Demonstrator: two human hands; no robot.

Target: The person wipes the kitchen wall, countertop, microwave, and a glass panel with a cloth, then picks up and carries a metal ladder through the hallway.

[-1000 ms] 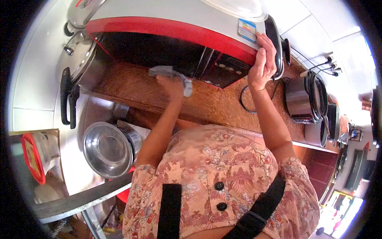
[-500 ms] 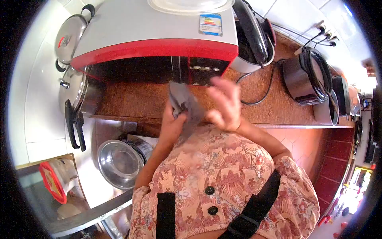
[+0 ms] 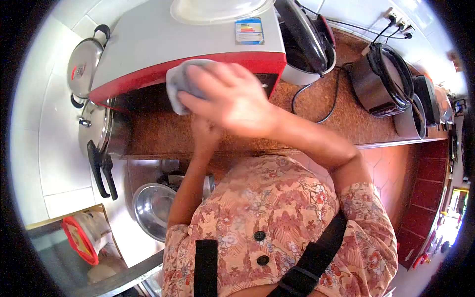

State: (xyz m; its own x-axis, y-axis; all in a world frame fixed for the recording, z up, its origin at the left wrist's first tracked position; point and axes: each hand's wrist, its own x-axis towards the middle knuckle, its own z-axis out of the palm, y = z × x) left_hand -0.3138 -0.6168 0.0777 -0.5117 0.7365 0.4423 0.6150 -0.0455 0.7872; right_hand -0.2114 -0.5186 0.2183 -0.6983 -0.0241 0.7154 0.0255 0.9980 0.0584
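Currently, the right hand (image 3: pixel 232 101) has the grey cloth (image 3: pixel 185 81) bunched beneath its fingers, which are bent over it with the thumb on the near side. The cloth lies at the red front edge of the boxy appliance (image 3: pixel 148 42), left of its control panel, and covers part of that edge and of the dark front below. The left hand (image 3: pixel 205 131) is just on the near side of the right hand, over the brown tabletop (image 3: pixel 269 143). Its fingers are partly hidden and blurred, so how far they are open, and whether they touch the cloth, cannot be told.

On top of the appliance, a translucent lid (image 3: pixel 220 11) sits toward the far side, with a coloured label (image 3: pixel 249 31) near the right end. Just right of the appliance stands a pale cooker (image 3: pixel 297 74) with its black lid tilted up, and a dark cable (image 3: pixel 326 119) loops over the tabletop near it. Farther right is a dark metallic cooker (image 3: pixel 368 91). To the left are a round steel lid (image 3: pixel 81 67) and a steel pot (image 3: pixel 94 126) with long black handles. Lower, at the near left, is a metal basin (image 3: pixel 154 210).
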